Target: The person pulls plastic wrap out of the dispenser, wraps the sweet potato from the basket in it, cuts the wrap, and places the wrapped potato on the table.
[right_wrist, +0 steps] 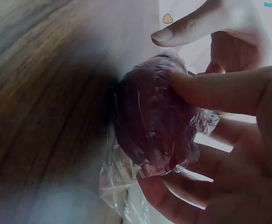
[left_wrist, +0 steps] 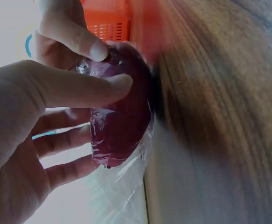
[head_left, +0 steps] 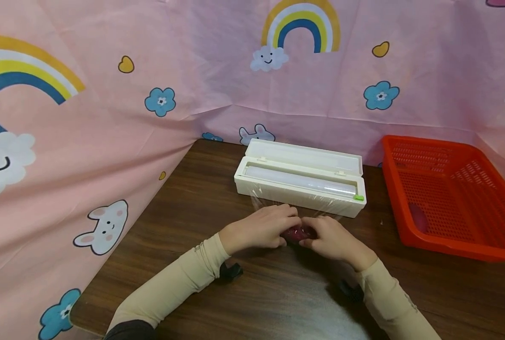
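A dark purple-red sweet potato (head_left: 295,234), oval and partly covered in clear cling film, lies between both hands low over the table. My left hand (head_left: 264,226) holds one end, its thumb on the near side and its fingers behind. At the other end my right hand (head_left: 336,240) grips it likewise, thumb across the wrapped skin in the right wrist view. Loose, wrinkled cling film (right_wrist: 115,179) trails from the sweet potato. Behind the hands, film stretches out of a white cling film box (head_left: 299,200), its lid raised and the roll (head_left: 299,180) showing inside.
An orange-red plastic basket (head_left: 460,248) stands at the right, with another purple-red sweet potato (head_left: 418,218) in it. A green slider (head_left: 358,198) sits at the box's right end. A pink patterned cloth (head_left: 218,56) hangs behind and left of the brown wooden table (head_left: 184,198).
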A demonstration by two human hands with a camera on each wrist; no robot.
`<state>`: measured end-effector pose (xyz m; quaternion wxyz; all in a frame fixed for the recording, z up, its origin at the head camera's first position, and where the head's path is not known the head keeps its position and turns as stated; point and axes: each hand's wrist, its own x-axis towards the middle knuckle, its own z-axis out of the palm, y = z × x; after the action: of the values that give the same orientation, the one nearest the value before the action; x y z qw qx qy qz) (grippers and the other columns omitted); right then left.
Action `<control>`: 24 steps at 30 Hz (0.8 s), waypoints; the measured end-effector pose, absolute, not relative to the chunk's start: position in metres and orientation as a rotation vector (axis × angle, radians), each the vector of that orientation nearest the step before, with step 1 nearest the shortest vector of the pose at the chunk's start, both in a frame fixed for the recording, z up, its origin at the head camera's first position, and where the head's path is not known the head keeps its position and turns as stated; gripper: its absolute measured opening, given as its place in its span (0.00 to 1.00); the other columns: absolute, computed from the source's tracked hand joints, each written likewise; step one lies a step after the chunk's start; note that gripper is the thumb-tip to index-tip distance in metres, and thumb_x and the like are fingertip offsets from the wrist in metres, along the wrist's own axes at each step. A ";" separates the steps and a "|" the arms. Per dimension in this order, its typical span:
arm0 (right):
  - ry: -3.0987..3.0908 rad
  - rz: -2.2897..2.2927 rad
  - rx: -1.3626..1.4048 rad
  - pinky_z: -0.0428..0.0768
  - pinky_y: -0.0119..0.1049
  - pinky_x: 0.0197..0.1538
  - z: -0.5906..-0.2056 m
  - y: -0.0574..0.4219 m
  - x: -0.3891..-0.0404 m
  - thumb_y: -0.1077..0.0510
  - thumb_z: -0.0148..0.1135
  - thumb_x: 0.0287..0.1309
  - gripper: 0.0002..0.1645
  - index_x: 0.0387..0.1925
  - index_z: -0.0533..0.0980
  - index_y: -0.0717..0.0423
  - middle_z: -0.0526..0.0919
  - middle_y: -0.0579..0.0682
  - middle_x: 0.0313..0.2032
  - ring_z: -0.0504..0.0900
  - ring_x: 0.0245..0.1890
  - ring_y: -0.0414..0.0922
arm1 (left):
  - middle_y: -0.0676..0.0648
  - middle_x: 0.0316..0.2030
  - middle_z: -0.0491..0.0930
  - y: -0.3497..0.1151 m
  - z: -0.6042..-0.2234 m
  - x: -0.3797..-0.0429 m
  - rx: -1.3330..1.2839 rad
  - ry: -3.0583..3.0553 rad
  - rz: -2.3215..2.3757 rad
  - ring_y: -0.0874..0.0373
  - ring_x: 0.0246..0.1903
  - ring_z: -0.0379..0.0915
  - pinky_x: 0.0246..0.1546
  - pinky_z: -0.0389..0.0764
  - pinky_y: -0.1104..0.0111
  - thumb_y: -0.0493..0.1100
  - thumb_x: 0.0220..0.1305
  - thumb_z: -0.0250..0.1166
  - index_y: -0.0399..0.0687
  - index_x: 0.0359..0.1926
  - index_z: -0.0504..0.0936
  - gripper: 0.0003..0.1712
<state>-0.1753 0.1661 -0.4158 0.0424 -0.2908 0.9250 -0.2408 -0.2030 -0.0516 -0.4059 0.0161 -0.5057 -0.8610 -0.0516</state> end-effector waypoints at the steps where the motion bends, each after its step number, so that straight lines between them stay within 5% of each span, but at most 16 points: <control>1: 2.821 -0.742 -0.876 0.73 0.36 0.35 -0.416 0.166 -0.176 0.54 0.71 0.55 0.18 0.48 0.81 0.53 0.82 0.41 0.30 0.76 0.30 0.39 | 0.53 0.48 0.78 -0.052 -0.406 -0.203 -1.575 -2.673 -0.160 0.59 0.49 0.73 0.51 0.78 0.66 0.45 0.52 0.80 0.52 0.56 0.82 0.29; 8: 2.769 -0.869 -0.754 0.79 0.44 0.48 -0.418 0.172 -0.181 0.50 0.74 0.55 0.28 0.57 0.79 0.52 0.88 0.45 0.44 0.84 0.44 0.42 | 0.54 0.50 0.80 -0.051 -0.410 -0.205 -1.587 -2.612 -0.133 0.60 0.50 0.73 0.51 0.78 0.66 0.44 0.53 0.79 0.53 0.60 0.81 0.31; 18: 2.779 -1.036 -0.715 0.82 0.45 0.47 -0.418 0.177 -0.185 0.49 0.81 0.47 0.32 0.52 0.80 0.58 0.86 0.53 0.47 0.86 0.46 0.47 | 0.52 0.52 0.78 -0.049 -0.416 -0.205 -1.550 -2.556 0.031 0.57 0.51 0.74 0.53 0.79 0.66 0.46 0.58 0.76 0.55 0.61 0.82 0.29; 24: 2.755 -1.084 -0.736 0.83 0.45 0.48 -0.416 0.175 -0.182 0.56 0.78 0.51 0.32 0.57 0.77 0.61 0.87 0.53 0.46 0.87 0.45 0.46 | 0.51 0.53 0.78 -0.046 -0.419 -0.204 -1.528 -2.556 0.058 0.57 0.50 0.73 0.51 0.79 0.66 0.53 0.59 0.76 0.52 0.62 0.81 0.31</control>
<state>-0.1818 0.1748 -0.4158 0.0454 -0.2409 0.9022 -0.3550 -0.2044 -0.0464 -0.4194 0.0816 -0.5113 -0.8553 0.0193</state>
